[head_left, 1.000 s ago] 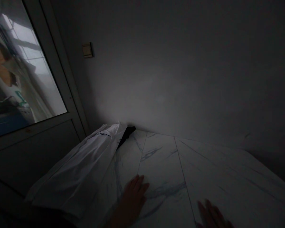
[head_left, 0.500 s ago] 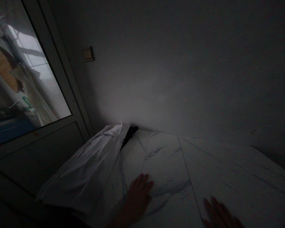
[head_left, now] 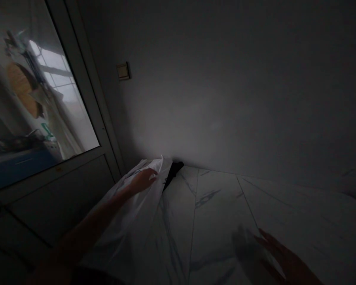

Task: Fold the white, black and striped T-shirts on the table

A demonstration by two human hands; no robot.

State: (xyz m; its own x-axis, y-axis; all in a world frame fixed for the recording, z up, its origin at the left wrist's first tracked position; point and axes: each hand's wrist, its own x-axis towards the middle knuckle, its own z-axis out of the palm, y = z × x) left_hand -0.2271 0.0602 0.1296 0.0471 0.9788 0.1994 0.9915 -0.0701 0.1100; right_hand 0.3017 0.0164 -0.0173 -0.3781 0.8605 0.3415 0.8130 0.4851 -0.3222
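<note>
A white garment [head_left: 142, 204] with dark print near its far end lies along the left side of the marble-patterned tabletop [head_left: 213, 221]. My left hand [head_left: 144, 180] reaches over it, and its fingers are closed on the fabric near the far end. From under the garment's far right edge a black piece of cloth [head_left: 175, 172] sticks out. On the right, my right hand [head_left: 284, 257] is held just above the tabletop, slightly blurred, with its fingers stretched and the thumb apart. It holds nothing, and a dark shadow falls beside it.
A grey wall [head_left: 225, 99] rises behind the tabletop and carries a light switch [head_left: 123, 71]. At the left stands a framed door [head_left: 77, 174] with a glass pane. Through the glass show a round wooden board [head_left: 23, 89], hanging cloth [head_left: 57, 122] and a blue cabinet [head_left: 20, 166].
My left hand has moved from the bare tabletop to the left and away from me, onto the white garment. My right hand has turned and lifted. The view has shifted a little to the left.
</note>
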